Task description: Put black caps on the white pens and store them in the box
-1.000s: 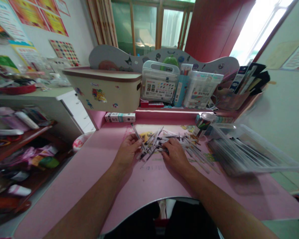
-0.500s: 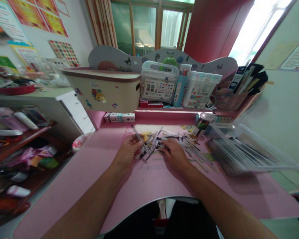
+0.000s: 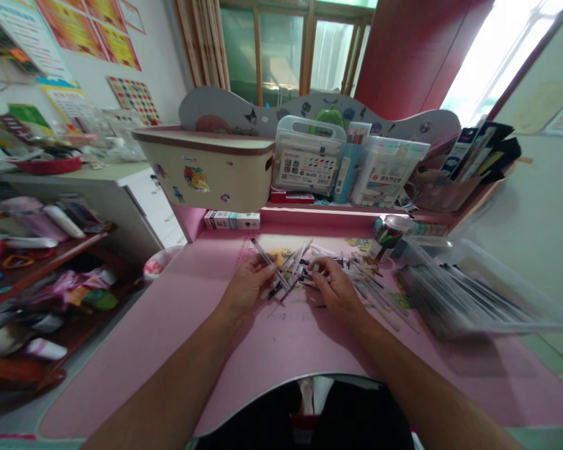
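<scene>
My left hand [image 3: 248, 282] is closed around a slim pen [image 3: 263, 251], which slants with its dark end up and to the left. Across from it, my right hand [image 3: 335, 284] has thumb and fingers drawn together in a pinch. A small pale piece shows at those fingertips, too small to name. Between and behind both hands spreads a loose pile of pens and clear pen parts [image 3: 375, 289] on the pink desk [image 3: 272, 356]. Some dark-tipped pieces lie right under my fingers, partly hidden by them.
At the right stands a clear plastic bin [image 3: 511, 315] with many dark slim items inside. A jar of pens [image 3: 389, 236] is behind it. Along the back are a small box [image 3: 232, 220], a cream storage bin [image 3: 216, 178], and marker cases [image 3: 308, 156] on the shelf.
My right hand has lifted off the pile, its fingertips now pinched around a small pale piece. The left hand still holds the pen, tilted slightly differently. The whole view has shifted a little.
</scene>
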Motion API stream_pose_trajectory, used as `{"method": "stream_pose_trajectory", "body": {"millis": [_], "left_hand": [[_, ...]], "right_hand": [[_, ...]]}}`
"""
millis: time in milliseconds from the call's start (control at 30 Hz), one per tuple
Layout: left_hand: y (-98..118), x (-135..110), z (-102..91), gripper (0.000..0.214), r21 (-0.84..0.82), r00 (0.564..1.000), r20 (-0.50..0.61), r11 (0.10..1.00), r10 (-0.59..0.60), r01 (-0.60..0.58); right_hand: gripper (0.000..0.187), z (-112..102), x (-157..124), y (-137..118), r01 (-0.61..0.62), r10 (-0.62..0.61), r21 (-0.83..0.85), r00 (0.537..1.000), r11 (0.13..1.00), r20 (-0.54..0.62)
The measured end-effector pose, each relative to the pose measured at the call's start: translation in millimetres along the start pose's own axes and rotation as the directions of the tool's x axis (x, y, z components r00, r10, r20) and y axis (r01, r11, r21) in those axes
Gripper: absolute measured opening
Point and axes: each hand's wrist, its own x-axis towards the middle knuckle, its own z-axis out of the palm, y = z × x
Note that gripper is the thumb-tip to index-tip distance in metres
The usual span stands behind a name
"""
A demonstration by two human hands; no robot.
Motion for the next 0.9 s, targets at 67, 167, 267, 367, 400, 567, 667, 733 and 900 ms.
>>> {"method": "stream_pose_trajectory", "body": {"millis": [67,167,267,367,400,567,667,733,900], "left_hand": [[0.9,-0.4,0.1,0.026,-0.019,1.0,-0.023,1.0,-0.02,0.02],[3.0,-2.2,2.1,0.011,-0.079,0.995,-0.065,0.994,-0.074,0.069],[3.6,-4.4,4.9,0.004,-0.153,0.987,-0.082,0.98,-0.141,0.127],[2.3,-5.0,6.4,0.005,-0.182,0.98,-0.079,0.97,-0.181,0.164],[1.7,-4.9,6.5,0.005,-0.187,0.979,-0.072,0.967,-0.189,0.173],[-1.7,-3.8,4.7,0.007,-0.207,0.98,-0.024,0.96,-0.197,0.188],[-2.6,-4.7,4.0,0.007,-0.2,0.982,0.004,0.962,-0.19,0.187],[-2.7,-5.8,4.4,0.008,-0.184,0.983,0.022,0.966,-0.182,0.182],[-4.9,-7.2,6.0,0.008,-0.149,0.982,0.032,0.971,-0.185,0.188]], "right_hand": [[0.017,-1.4,2.0,-3.2,-0.13,0.134,0.218,0.991,0.967,-0.005],[0.02,-0.8,5.6,-4.0,-0.284,0.281,0.497,0.956,0.82,0.084],[0.022,1.0,7.5,-2.0,-0.349,0.329,0.606,0.933,0.715,0.149],[0.023,3.1,7.0,0.0,-0.392,0.361,0.639,0.914,0.662,0.187],[0.023,3.9,6.5,0.5,-0.4,0.364,0.641,0.911,0.655,0.196],[0.025,6.5,4.9,2.6,-0.404,0.355,0.655,0.91,0.638,0.215],[0.027,6.4,5.2,3.2,-0.393,0.338,0.655,0.916,0.645,0.216],[0.028,6.4,5.2,3.3,-0.389,0.326,0.655,0.919,0.647,0.224],[0.027,6.8,4.0,2.0,-0.371,0.29,0.654,0.928,0.659,0.233]]}}
